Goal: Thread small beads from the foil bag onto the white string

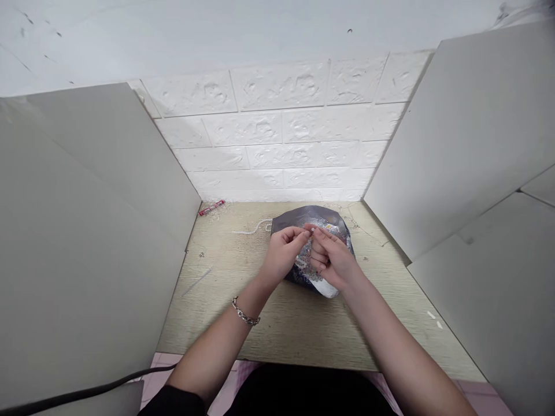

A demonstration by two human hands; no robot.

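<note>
My left hand [282,251] and my right hand [332,257] meet over an open dark bag [299,218] full of small silvery beads, on a pale wooden table [260,323]. Both hands are closed in a pinch, fingertips touching around something tiny and pale, perhaps a bead on a thread. I wear a chain bracelet [245,315] on the left wrist. A short string of white beads [254,228] lies on the table just left of the bag.
Grey boards stand at the left [87,231] and right [468,150] of the table, with a white brick-pattern wall [277,144] behind. A small red wrapper [211,207] lies at the back left. A thin stick [196,282] lies left. A black cable [87,390] runs bottom left.
</note>
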